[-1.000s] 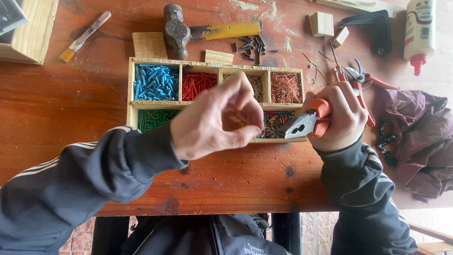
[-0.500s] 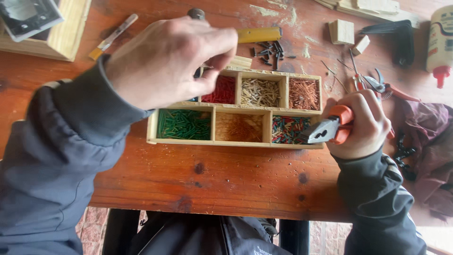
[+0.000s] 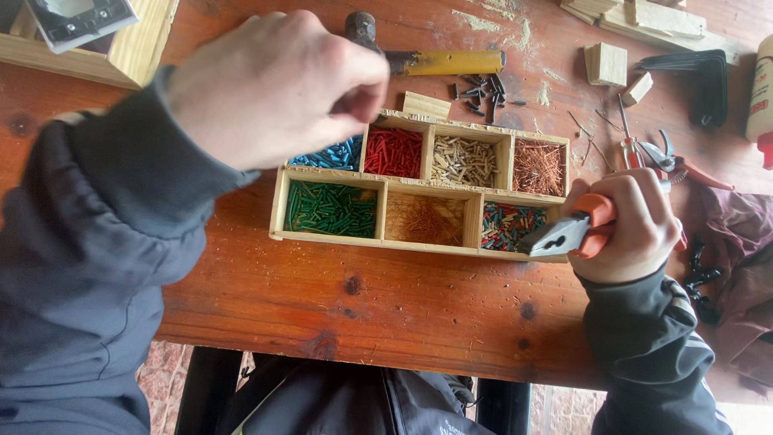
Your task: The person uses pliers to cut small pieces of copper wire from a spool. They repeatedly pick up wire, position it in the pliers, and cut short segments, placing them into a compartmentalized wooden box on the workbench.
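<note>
A wooden divided box [image 3: 427, 188] lies on the reddish wooden table [image 3: 338, 298]. Its compartments hold blue [image 3: 334, 153], red [image 3: 394, 151], beige [image 3: 465, 161], copper [image 3: 538, 167], green [image 3: 330, 208], thin golden [image 3: 425, 219] and mixed-colour [image 3: 509, 224] short pieces. My left hand [image 3: 274, 89] is raised close to the camera above the box's left end, with its fingertips pinched together over the blue compartment; I see nothing between them. My right hand [image 3: 632, 229] grips orange-handled pliers [image 3: 564, 234] at the box's right end, their jaws over the mixed-colour compartment.
Behind the box lie a yellow-handled hammer [image 3: 443, 62], a small wood block [image 3: 425, 105] and black screws [image 3: 483, 87]. Further right are wood offcuts [image 3: 605, 63], red-handled cutters [image 3: 668, 157], a black bracket [image 3: 708, 80], a glue bottle [image 3: 761, 89] and a dark red cloth [image 3: 741, 258]. A wooden frame [image 3: 121, 56] sits top left.
My left hand rose from the middle of the box up and to the left, toward the camera. The view shifted, so the box now sits more to the right. My right hand kept the pliers.
</note>
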